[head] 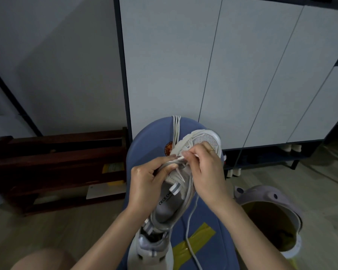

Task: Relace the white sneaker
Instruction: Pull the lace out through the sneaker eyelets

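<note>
White mesh and grey trim mark the sneaker (185, 172), which the person holds above a blue padded seat (209, 240), toe pointing away, opening facing up. That attitude appears chosen to keep the eyelet rows in plain sight.

Left hand (146, 182): fingers curled round the near side of the upper, thumb pressed on the eyelet edge. It grips the shoe and seems to serve as the clamp that keeps the shoe from twisting.

Right hand (205, 170): thumb and fingertips pinched together on the lace (189, 221) close to its tip, at the eyelets just behind the toe box. A long free run of lace hangs from this hand down across the seat.

More laces (176, 129) lie draped over the far edge of the seat, touching it. A second sneaker (152, 248) rests below the first, near the person's knee.

Judgement: threading is at an early stage, low on the eyelet rows.
</note>
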